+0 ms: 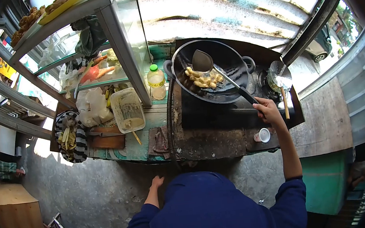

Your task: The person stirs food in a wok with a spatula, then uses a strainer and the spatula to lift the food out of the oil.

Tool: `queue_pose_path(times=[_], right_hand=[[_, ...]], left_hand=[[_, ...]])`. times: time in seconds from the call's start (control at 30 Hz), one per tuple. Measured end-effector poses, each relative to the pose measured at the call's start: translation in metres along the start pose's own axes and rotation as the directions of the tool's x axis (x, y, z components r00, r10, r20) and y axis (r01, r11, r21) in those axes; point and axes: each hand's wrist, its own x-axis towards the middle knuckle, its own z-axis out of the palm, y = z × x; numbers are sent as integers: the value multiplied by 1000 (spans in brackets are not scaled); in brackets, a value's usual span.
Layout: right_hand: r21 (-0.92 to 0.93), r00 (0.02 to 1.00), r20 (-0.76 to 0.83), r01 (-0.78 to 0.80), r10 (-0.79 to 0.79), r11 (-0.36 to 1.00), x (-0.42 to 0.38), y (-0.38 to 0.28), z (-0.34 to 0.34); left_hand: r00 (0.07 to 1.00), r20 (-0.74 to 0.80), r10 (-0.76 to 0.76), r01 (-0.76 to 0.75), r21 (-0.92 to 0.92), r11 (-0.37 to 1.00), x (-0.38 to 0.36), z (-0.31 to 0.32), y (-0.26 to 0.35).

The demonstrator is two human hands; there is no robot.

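My right hand [268, 110] is wrapped round the black handle of a long spatula [202, 61]. The spatula's broad dark blade is over a large black wok [232, 51], right above a cluster of golden pieces of food [205, 79] frying in the oil. Below the counter's front edge, my left hand [157, 181] hangs low with its fingers curled in and nothing showing in them. A small white cup [262, 136] stands at the counter edge under my right forearm.
A strainer [279, 77] with a wooden handle lies right of the wok. Left of it stand a green-capped bottle [156, 82] and a tub [128, 111] of batter with a stick in it. A knife [109, 134], striped cloth [67, 135] and glass display case [115, 49] are further left.
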Motion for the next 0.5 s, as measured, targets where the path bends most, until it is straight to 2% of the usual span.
queue_pose_path(times=[0.07, 0.1, 0.17, 0.3, 0.5], right_hand=[[-158, 989, -36, 133, -140, 978, -1, 3, -2], [-160, 990, -36, 132, -140, 978, -1, 3, -2], [-274, 970, -63, 209, -234, 939, -3, 3, -2], [-317, 970, -80, 193, -229, 929, 11, 19, -12], [-373, 934, -229, 175, -274, 911, 22, 17, -18]], left_hand=[[1000, -5, -4, 4, 15, 1000, 0, 1, 0], [1000, -16, 15, -14, 38, 999, -1, 1, 1], [999, -25, 33, -31, 59, 998, -4, 2, 2], [1000, -15, 10, -10, 25, 1000, -4, 3, 2], [1000, -18, 16, -15, 45, 999, -4, 1, 2]])
